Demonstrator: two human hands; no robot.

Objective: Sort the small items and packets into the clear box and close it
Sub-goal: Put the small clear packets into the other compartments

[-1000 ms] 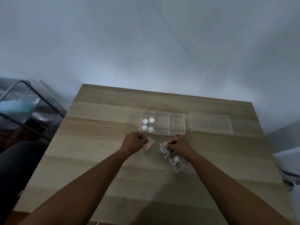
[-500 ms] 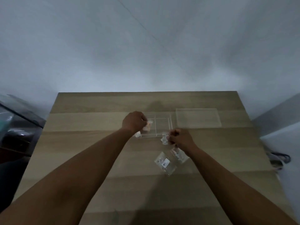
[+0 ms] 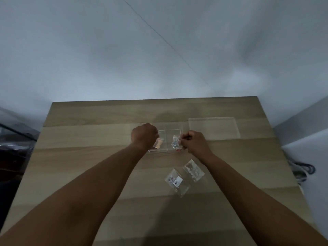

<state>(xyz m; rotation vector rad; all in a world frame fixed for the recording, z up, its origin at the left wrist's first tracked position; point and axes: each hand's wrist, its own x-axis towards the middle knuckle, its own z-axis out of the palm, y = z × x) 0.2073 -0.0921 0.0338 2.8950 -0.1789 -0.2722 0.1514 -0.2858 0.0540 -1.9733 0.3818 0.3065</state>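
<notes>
The clear box point(image 3: 173, 127) with dividers lies open in the middle of the wooden table point(image 3: 88, 157). My left hand point(image 3: 144, 136) hovers over its left part, fingers closed on an orange-tinted packet point(image 3: 158, 143) that dips into the middle compartment. My right hand point(image 3: 192, 143) pinches a small clear packet of silvery bits point(image 3: 175, 144) over the right compartment. The box's left compartment is hidden under my left hand. Two more clear packets point(image 3: 193, 170) point(image 3: 176, 181) lie on the table nearer to me.
The box's flat clear lid point(image 3: 213, 128) lies on the table just right of the box. A dark glass-sided object point(image 3: 14, 137) stands off the table's left edge. Cables point(image 3: 301, 169) lie on the floor at the right.
My right hand has risen from the table's packets to the box's right compartment with a packet. My left hand stays over the box, its packet now lower in the middle compartment.
</notes>
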